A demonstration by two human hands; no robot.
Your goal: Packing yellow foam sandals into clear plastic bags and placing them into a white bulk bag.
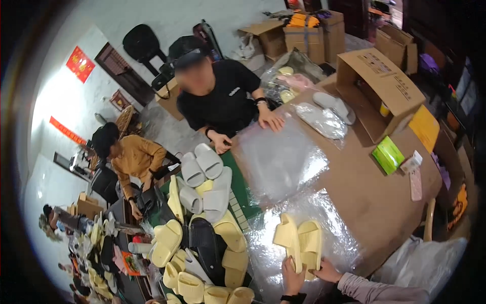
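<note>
Two pale yellow slide sandals are in front of me, side by side over clear plastic bags. My left hand [292,277] is closed round the heel end of the left sandal [287,237], which is tilted on its edge. At the heel of the right sandal [310,238], my right hand [328,272] has its fingers pinched on the sole. Beneath both sandals spreads a shiny stack of clear plastic bags [336,225]. To my left lies a heap of sandals: yellow ones [235,266], grey ones [217,195] and a black one [205,243].
Across the table, a co-worker [223,96] rests a hand on another bag stack [276,162]. Bagged grey sandals [321,120] lie beside an open cardboard box [382,83]. A green packet [388,155] and a phone-shaped pink item [415,185] sit right. Another person [134,157] works farther left.
</note>
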